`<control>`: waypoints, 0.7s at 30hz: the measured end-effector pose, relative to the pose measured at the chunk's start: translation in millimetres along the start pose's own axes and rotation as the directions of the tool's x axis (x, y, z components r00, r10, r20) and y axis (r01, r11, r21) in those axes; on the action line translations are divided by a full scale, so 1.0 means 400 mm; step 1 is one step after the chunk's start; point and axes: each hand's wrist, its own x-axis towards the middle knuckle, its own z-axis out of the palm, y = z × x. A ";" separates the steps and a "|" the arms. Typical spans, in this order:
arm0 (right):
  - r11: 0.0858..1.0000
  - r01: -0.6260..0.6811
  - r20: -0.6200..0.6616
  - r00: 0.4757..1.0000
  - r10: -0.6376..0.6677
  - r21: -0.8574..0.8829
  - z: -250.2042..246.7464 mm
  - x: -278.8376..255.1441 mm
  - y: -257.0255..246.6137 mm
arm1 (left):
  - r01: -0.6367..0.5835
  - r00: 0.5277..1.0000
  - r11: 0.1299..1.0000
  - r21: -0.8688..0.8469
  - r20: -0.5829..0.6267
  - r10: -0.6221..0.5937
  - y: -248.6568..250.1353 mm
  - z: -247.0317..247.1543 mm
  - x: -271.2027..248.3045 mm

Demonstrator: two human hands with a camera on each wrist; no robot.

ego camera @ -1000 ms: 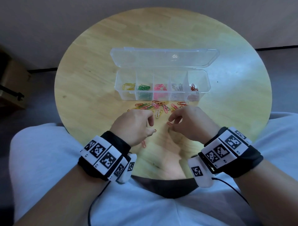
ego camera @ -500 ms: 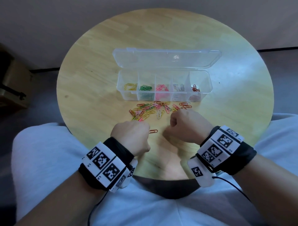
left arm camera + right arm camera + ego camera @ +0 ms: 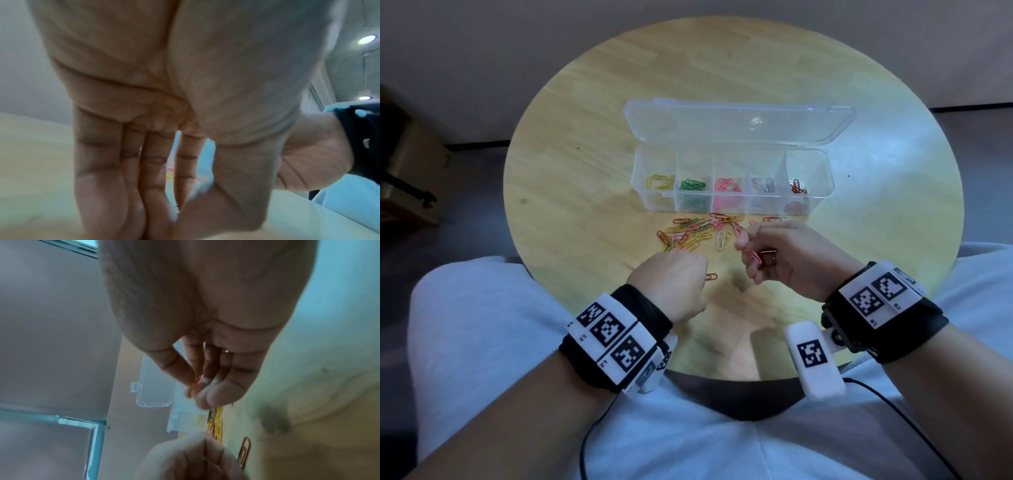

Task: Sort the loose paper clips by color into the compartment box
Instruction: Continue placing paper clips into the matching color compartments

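The clear compartment box (image 3: 822, 161) stands mid-table with its lid (image 3: 739, 123) folded back. Its cells hold, left to right, yellow, green, pink, silver and red clips. A pile of loose mixed clips (image 3: 695, 233) lies just in front of it. My right hand (image 3: 744, 246) hovers over the pile's right end and pinches pink paper clips (image 3: 756, 256), seen in the right wrist view as a pink clip (image 3: 196, 381) between thumb and fingers. My left hand (image 3: 674, 251) reaches the pile's near-left edge. Its straight fingers (image 3: 156, 162) point down and the thumb meets their tips. No clip shows there.
A lone orange clip (image 3: 710, 277) lies on the round wooden table (image 3: 585, 171) between my hands, and a white clip (image 3: 720, 240) sits at the pile's near edge. My lap is against the table's near edge. A cardboard box (image 3: 410, 178) stands on the floor, left.
My left hand moved forward from the table's near part to the pile, leaving the orange clip on the table. My right hand rose and turned, now showing pink clips in its fingers.
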 end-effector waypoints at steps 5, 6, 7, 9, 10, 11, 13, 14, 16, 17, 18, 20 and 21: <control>0.993 -0.017 -0.208 0.978 -0.008 -0.120 -0.008 0.034 -0.016 | -0.013 1.000 1.000 -0.016 0.001 0.013 0.012 0.000 -0.003; 0.962 0.003 -0.254 0.964 -0.075 -0.273 -0.006 0.039 -0.020 | -0.018 1.000 1.000 -0.015 -0.003 0.018 0.014 -0.001 -0.003; 0.904 0.013 -0.286 0.946 -0.150 -0.428 -0.002 0.044 -0.024 | -0.017 1.000 1.000 -0.016 -0.002 0.017 0.017 -0.001 -0.003; 0.754 0.033 -0.281 0.917 -0.285 -0.656 0.004 0.058 -0.028 | -0.013 1.000 0.999 -0.034 -0.004 0.013 0.016 -0.002 -0.002; 0.687 0.035 -0.266 0.907 -0.327 -0.726 0.007 0.065 -0.030 | -0.011 1.000 0.998 -0.056 -0.010 0.011 0.014 -0.003 -0.002; 0.631 0.021 -0.262 0.899 -0.352 -0.776 0.011 0.071 -0.033 | -0.008 1.000 0.996 -0.086 -0.013 0.007 0.011 -0.008 -0.001; 0.535 -0.026 -0.265 0.888 -0.375 -0.845 0.018 0.081 -0.037 | 0.007 1.000 0.983 -0.186 -0.013 -0.010 -0.005 -0.023 -0.003; 0.485 -0.049 -0.259 0.889 -0.377 -0.873 0.021 0.085 -0.039 | 0.025 0.999 0.964 -0.264 -0.012 -0.030 -0.016 -0.034 -0.006; 0.395 -0.091 -0.247 0.897 -0.365 -0.914 0.023 0.092 -0.040 | 0.060 0.996 0.908 -0.415 -0.041 -0.085 -0.044 -0.064 -0.010; 0.364 -0.105 -0.245 0.899 -0.362 -0.925 0.024 0.094 -0.041 | 0.076 0.990 0.884 -0.462 -0.074 -0.124 -0.061 -0.076 -0.009; 0.345 -0.114 -0.244 0.900 -0.362 -0.932 0.024 0.095 -0.042 | 0.093 0.979 0.864 -0.495 -0.112 -0.170 -0.080 -0.083 -0.005; 0.326 -0.116 -0.235 0.905 -0.354 -0.938 0.023 0.096 -0.045 | 0.114 0.951 0.830 -0.546 -0.181 -0.250 -0.111 -0.090 0.007; 0.326 -0.110 -0.227 0.910 -0.347 -0.939 0.022 0.096 -0.046 | 0.120 0.937 0.817 -0.564 -0.207 -0.280 -0.120 -0.091 0.014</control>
